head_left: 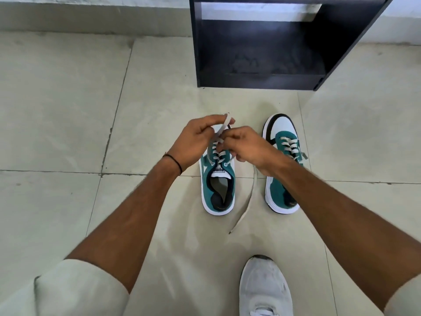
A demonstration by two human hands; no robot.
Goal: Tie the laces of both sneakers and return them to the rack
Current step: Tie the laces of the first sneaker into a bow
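Observation:
Two teal and white sneakers stand on the tiled floor, toes toward the rack. Over the left sneaker (218, 190) my left hand (196, 142) pinches one end of its grey lace (222, 127), lifted up. My right hand (248, 145) grips the other lace strand, which trails down across the floor (245, 208). Both hands meet above the sneaker's toe and hide it. The right sneaker (282, 165) stands beside, its lace untied with ends lying to its side. The black shoe rack (262, 53) stands behind, its lower shelf bare.
My own white shoe (265, 290) rests on the floor at the bottom, close behind the sneakers. A wall with a grey skirting (91, 19) runs along the back, left of the rack.

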